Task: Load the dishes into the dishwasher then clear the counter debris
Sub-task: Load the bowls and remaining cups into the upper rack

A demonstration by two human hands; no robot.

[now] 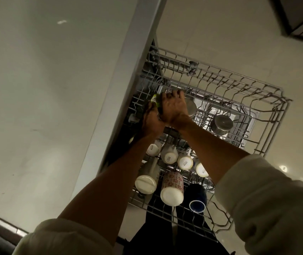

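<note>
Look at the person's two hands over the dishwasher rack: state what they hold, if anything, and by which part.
Both the left hand and right hand close around a green-and-white item in the upper rack. The hands hide most of it; the gripped part cannot be told.

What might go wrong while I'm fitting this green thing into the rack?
Both hands, left hand and right hand, crowd one green-and-white item near the grey wire upper rack's back edge; it may slip through. Your forearms hang over the upside-down white mugs, so withdrawing could knock them.
</note>
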